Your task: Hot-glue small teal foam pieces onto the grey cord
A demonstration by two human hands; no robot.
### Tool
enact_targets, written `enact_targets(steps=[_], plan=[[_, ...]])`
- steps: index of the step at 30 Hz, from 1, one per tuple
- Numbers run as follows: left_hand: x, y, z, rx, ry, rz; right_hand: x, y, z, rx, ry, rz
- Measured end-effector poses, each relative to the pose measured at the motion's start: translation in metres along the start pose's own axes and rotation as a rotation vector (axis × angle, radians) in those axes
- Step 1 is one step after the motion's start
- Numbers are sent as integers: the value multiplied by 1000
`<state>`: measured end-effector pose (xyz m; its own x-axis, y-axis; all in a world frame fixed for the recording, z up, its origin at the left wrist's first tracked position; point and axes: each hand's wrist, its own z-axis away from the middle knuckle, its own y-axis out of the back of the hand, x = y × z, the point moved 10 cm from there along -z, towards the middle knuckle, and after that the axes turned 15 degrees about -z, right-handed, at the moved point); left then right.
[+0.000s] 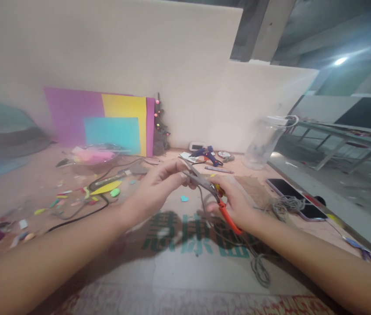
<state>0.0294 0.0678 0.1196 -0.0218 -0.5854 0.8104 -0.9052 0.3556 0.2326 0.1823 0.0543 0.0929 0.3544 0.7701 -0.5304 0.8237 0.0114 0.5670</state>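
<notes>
My right hand (234,199) is closed around scissors (222,210) with orange handles. Their metal blades stand apart and point up and left toward my left hand (168,177). Its thumb and fingers are pinched together at the blade tips; whatever lies between them is too small or hidden to name. On the table below my hands lies a small turquoise scrap (184,198). A grey cord (260,269) runs under my right hand, with a loop near the front.
Coloured sheets (70,118) lean at the back wall. A glue gun (209,155), a pen (218,169) and a clear jug (261,142) stand or lie behind my hands. A phone (283,188) is at right; colourful scraps and a yellow leaf shape (105,187) are at left.
</notes>
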Motion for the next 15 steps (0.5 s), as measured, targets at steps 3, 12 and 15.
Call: enact_targets(steps=[3,12,15], plan=[[-6,-1,-1,-41,36,-21,-5,2,2,14,84,26],[-10,-5,-3,-122,103,-139,-11,2,3,16,143,27],[-10,-7,-3,-141,114,-162,-11,1,3,12,144,22]])
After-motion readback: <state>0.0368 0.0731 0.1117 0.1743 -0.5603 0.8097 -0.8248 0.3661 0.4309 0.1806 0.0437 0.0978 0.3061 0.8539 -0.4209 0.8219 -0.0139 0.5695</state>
